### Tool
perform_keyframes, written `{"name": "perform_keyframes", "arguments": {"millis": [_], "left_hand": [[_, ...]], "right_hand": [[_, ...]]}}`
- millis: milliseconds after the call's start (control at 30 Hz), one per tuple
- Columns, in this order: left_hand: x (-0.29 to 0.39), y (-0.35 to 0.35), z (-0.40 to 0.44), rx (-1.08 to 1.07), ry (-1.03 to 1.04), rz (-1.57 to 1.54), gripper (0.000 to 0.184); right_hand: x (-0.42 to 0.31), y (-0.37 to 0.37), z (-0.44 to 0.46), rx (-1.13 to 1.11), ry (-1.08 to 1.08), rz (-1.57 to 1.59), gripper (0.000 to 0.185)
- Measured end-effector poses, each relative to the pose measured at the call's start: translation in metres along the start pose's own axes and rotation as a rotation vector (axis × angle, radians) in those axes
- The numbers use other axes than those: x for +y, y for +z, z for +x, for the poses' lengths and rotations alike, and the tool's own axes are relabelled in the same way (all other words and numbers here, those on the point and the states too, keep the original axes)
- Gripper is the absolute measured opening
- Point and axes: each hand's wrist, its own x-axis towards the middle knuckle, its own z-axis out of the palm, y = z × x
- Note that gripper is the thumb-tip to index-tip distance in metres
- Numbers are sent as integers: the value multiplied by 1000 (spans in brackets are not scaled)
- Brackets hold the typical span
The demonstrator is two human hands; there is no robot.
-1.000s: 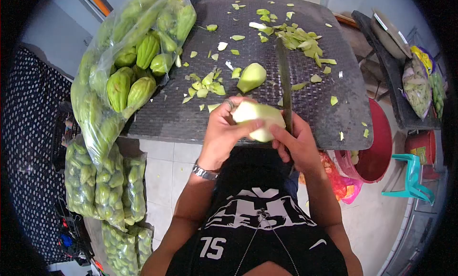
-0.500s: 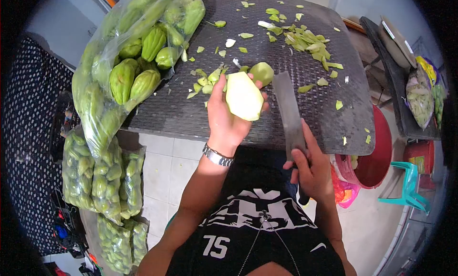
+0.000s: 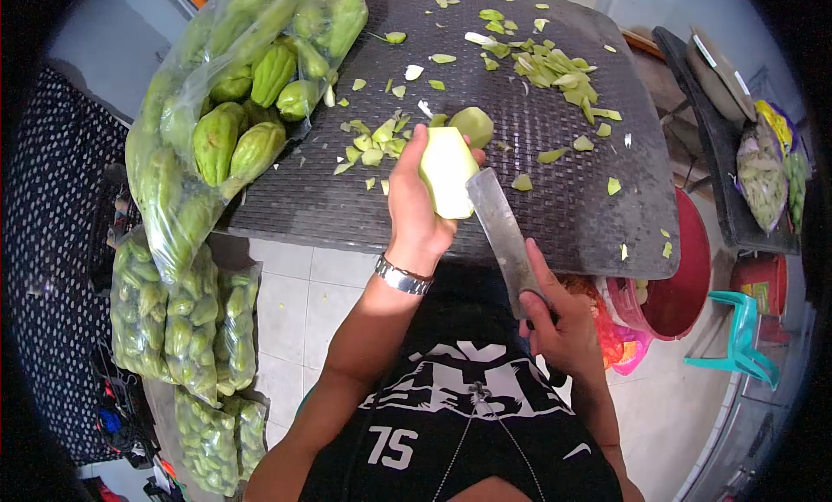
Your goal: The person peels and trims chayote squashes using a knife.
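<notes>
My left hand (image 3: 416, 203) is closed round a peeled chayote (image 3: 446, 172), whose pale, faceted side faces up. In my right hand (image 3: 557, 322) is a broad-bladed knife (image 3: 501, 229), its blade slanting up and left. The blade's tip end lies at the chayote's right edge; whether it touches cannot be told. Just past my left fingertips is a rounded green chayote (image 3: 473, 126), partly hidden by the hand. Green peelings (image 3: 374, 143) lie on the dark woven-pattern table (image 3: 347, 211) left of my hand.
A big clear bag of chayotes (image 3: 217, 146) fills the table's left side. More peelings (image 3: 559, 73) are heaped at the far right. Below stand several packed bags (image 3: 191, 320), a red tub (image 3: 689, 277) and a teal stool (image 3: 737, 342).
The knife blade has tilted left and come to the chayote's right edge. The chayote has turned slightly in my left hand, and my right hand is a little lower.
</notes>
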Motion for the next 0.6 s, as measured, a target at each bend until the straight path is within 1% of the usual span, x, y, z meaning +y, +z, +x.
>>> {"name": "perform_keyframes", "arguments": {"millis": [100,200,300,400,500,600], "left_hand": [[-1,6,-5,-19,-26,8,55],[-2,10,-13,-26,-32,23,57],[-6,9,-14,-55,-45,-2,59],[-9,10,-12,-74,-61,-52,60],[-10,14,-14,-63,-49,-58,60],[-10,19,-15,-58,-10,-38,60]], "right_hand": [[8,4,2,26,-71,1,62],[8,6,3,33,-23,4,63],[15,7,6,-22,-32,78,64],[16,13,3,-61,5,107,64],[23,11,5,-59,-20,138,63],[17,2,8,-145,60,315,63]]}}
